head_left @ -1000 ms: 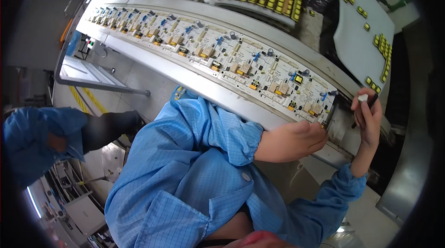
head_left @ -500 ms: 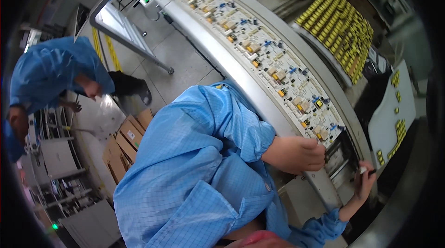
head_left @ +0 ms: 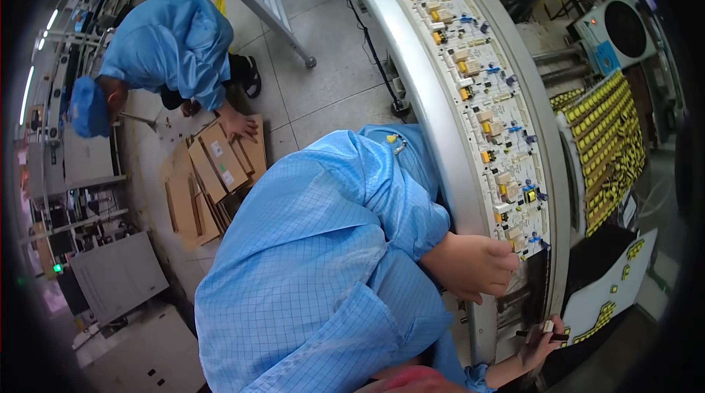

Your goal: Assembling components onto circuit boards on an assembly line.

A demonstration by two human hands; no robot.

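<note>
My left hand point(head_left: 474, 268) is closed, knuckles up, over the inner rail of the conveyor point(head_left: 457, 172), right by the nearest circuit board point(head_left: 527, 235). Whatever its curled fingers may hold is hidden. On the conveyor's far side, lower down, my right hand point(head_left: 540, 349) grips a small white and black part point(head_left: 548, 327) between thumb and fingers. The boards run in a row up the line and carry yellow, blue, beige and black components. Below the last board the conveyor's dark inner track point(head_left: 518, 297) shows.
Right of the conveyor stand a tray of yellow and black parts point(head_left: 606, 150) and a white sheet point(head_left: 598, 294) with several more. A round-fronted white device point(head_left: 620, 29) is behind them. At left, another person in blue point(head_left: 172, 40) bends over flattened cardboard point(head_left: 220, 161) on the floor.
The whole view has turned and shifted. My right hand still holds the small part, and my left stays near the last board. The other person's hand now reaches onto the cardboard.
</note>
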